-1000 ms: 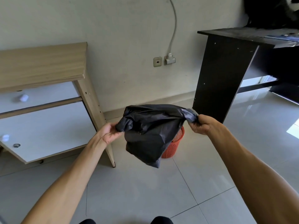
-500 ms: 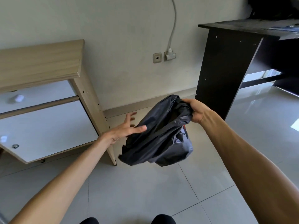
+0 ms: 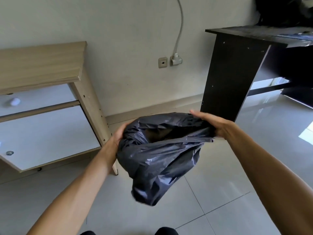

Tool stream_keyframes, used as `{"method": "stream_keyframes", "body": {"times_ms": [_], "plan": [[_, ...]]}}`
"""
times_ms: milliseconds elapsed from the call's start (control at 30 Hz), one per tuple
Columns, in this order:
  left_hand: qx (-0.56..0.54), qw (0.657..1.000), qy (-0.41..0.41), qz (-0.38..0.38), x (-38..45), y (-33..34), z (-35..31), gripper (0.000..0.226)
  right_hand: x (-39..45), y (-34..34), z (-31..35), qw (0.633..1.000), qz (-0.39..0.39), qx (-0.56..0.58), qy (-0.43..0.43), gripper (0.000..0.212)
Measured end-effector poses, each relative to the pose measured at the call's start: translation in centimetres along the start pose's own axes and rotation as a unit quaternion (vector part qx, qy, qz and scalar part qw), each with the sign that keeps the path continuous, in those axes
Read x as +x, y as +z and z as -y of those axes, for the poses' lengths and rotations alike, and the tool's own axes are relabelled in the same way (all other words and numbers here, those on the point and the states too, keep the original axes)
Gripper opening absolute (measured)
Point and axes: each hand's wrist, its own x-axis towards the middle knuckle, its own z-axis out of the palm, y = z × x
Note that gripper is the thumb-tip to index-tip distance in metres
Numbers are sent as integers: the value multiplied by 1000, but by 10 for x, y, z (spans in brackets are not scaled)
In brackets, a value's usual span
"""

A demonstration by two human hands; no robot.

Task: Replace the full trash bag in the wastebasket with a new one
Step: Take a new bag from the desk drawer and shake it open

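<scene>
Half a second ago the left hand hung open beside the bag with its fingers splayed; now it has closed in on the left side of the black trash bag, and the bag's mouth, then bunched under the right hand alone, has been drawn open between the two. The left fingers are hidden behind the plastic, so I cannot tell how they pinch; only the palm and thumb side show, pressed against the rim. The right hand lies over the right end of the rim, fingers together and curled down onto the gathered film. Held apart like this, the hands stretch the opening into a dark slot facing upward, likely to ready it for fitting over a wastebasket, which is not visible here; the hanging bag may cover it. The bag's body sags limp above the tiled floor, between a pale wooden desk and a dark desk.
</scene>
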Motion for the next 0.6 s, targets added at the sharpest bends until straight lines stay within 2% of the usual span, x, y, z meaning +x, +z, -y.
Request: {"method": "stream_keyframes", "body": {"times_ms": [33, 100, 167, 200, 233, 267, 300, 333, 367, 400, 467, 500, 600], "plan": [[23, 1000, 11, -13, 1, 2, -6, 37, 2, -1, -5, 998, 15, -66, -10, 80], [94, 995, 23, -10, 4, 4, -19, 32, 4, 3, -11, 986, 30, -163, -28, 60], [185, 982, -41, 21, 7, -4, -24, 54, 12, 6, -16, 984, -1, -173, -40, 39], [262, 963, -61, 23, 11, -11, -22, 78, 16, 9, -19, 988, -31, -146, -46, 37], [358, 931, -64, 14, 12, -15, -17, 102, 19, 11, -21, 991, -61, -108, -53, 36], [464, 884, -54, -33, 14, -18, -9, 114, 21, 13, -23, 992, -86, -75, -62, 35], [540, 834, -32, -109, 17, -26, 5, 116, 23, 15, -24, 991, -103, -46, -67, 35], [572, 802, -9, -171, 18, -32, 21, 116, 24, 17, -25, 991, -113, -17, -69, 35], [560, 804, -15, -200, 17, -36, 40, 121, 24, 19, -26, 991, -114, 15, -67, 35], [510, 835, -53, -201, 13, -37, 60, 132, 24, 22, -26, 991, -103, 53, -65, 35], [328, 905, -186, -198, 10, -34, 96, 138, 25, 26, -29, 989, -81, 109, -59, 34], [230, 922, -243, -195, 14, -29, 107, 130, 23, 28, -30, 988, -70, 124, -55, 33], [54, 931, -316, -174, 41, -9, 120, 111, 16, 26, -34, 985, -41, 164, -44, 29]]}}
